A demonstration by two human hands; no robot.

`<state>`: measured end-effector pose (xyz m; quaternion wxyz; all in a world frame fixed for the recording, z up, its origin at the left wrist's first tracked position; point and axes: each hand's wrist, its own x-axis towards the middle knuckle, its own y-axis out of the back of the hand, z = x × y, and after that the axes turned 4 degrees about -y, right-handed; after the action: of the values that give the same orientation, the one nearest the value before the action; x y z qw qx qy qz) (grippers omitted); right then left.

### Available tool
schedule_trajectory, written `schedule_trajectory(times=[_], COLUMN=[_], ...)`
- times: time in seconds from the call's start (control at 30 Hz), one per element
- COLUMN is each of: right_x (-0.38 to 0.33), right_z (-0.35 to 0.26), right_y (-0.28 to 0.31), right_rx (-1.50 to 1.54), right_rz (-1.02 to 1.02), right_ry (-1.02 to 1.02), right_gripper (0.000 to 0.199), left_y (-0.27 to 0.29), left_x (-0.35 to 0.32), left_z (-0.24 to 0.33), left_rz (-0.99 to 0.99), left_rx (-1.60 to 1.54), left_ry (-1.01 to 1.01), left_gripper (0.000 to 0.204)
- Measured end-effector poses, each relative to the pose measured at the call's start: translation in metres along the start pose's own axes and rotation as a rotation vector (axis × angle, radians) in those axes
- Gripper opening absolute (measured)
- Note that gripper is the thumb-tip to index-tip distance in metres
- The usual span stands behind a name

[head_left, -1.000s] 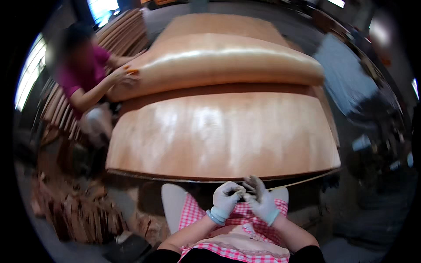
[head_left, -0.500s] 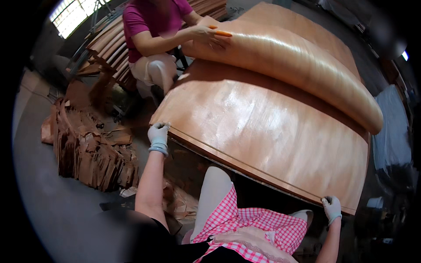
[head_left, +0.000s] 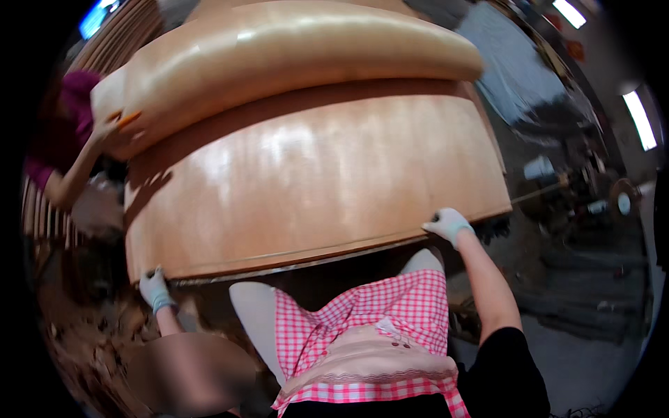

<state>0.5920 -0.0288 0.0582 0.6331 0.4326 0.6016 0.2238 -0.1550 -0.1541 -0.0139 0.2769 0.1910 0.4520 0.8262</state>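
Observation:
A broad sheet of reddish-brown wood veneer (head_left: 313,181) lies in front of me on a stack. A thin cord-like line (head_left: 306,252) runs along its near edge between my hands. My left hand (head_left: 155,287), in a pale glove, is closed at the near left corner, its fingertips pinched at the line's end. My right hand (head_left: 448,224), also gloved, pinches the line at the near edge, toward the right corner. The line's exact material is too small to tell. Beyond lies a large rolled-back veneer sheet (head_left: 293,52), with a co-worker's hand (head_left: 115,136) on its left end.
The co-worker, in a purple top (head_left: 77,104), sits at the left. Stacked wood strips (head_left: 118,35) stand behind them. Wood scraps (head_left: 97,341) litter the floor at lower left. Plastic sheeting (head_left: 509,63) and a white bucket (head_left: 538,167) are at the right.
My view has swung to the right, so the sheet appears shifted left and more level. My right hand has moved inward from the right corner along the near edge; my left remains at the left corner.

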Motion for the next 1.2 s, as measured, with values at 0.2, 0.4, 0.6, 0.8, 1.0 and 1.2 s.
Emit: schedule_trajectory(times=[0.2, 0.4, 0.6, 0.8, 1.0, 1.2], right_x=[0.006, -0.001, 0.001, 0.031, 0.064, 0.098], right_z=[0.007, 0.008, 0.036, 0.205, 0.326, 0.335], right_y=[-0.008, -0.008, -0.003, 0.057, 0.084, 0.034], right_rx=[0.037, 0.071, 0.182, 0.170, 0.042, 0.385], right_rz=[-0.024, 0.007, -0.034, 0.015, 0.194, 0.255], right_ry=[0.066, 0.060, 0.121, 0.029, -0.258, -0.726], right_gripper=[0.048, 0.047, 0.036, 0.034, 0.030, 0.034], left_y=[-0.019, -0.152, -0.186, -0.189, -0.191, -0.182], left_x=[-0.080, -0.318, -0.367, -0.361, -0.358, -0.360], left_z=[0.142, 0.348, 0.393, 0.387, 0.381, 0.389], left_rz=[0.356, -0.258, -0.598, -0.597, -0.626, -0.657], left_rx=[0.279, 0.047, 0.226, 0.292, 0.294, 0.279], left_ry=[-0.281, -1.098, -1.190, -1.191, -1.186, -1.119], left_gripper=[0.066, 0.067, 0.072, 0.075, 0.078, 0.078])
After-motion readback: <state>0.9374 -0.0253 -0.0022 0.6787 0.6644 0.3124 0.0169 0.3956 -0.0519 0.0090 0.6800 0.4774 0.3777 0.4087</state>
